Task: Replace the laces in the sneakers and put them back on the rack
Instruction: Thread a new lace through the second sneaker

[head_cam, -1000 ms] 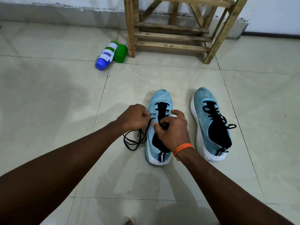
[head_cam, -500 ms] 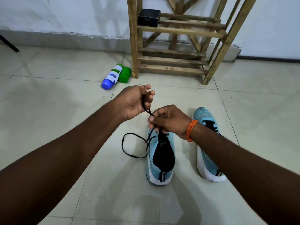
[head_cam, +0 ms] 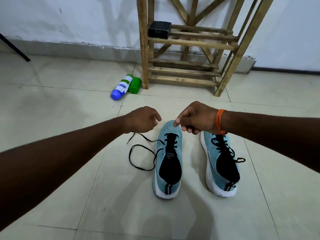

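lace (head_cam: 129,155) now lies slack on the floor (head_cam: 259,205) by the left sneaker (head_cam: 168,161), only part threaded, since i have lifted off it, left hand (head_cam: 142,120) loosely curled on nothing, right hand (head_cam: 195,118) clenched on i cannot tell what; the rack (head_cam: 143,49) shelf holds 1 black box (head_cam: 159,30), contents hidden.

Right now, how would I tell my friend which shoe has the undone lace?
Find the wooden rack by the white wall; two light blue sneakers sit on the tiles before it. Pick the left sneaker. Its black lace trails loose in a loop beside it, while the right sneaker is laced up.
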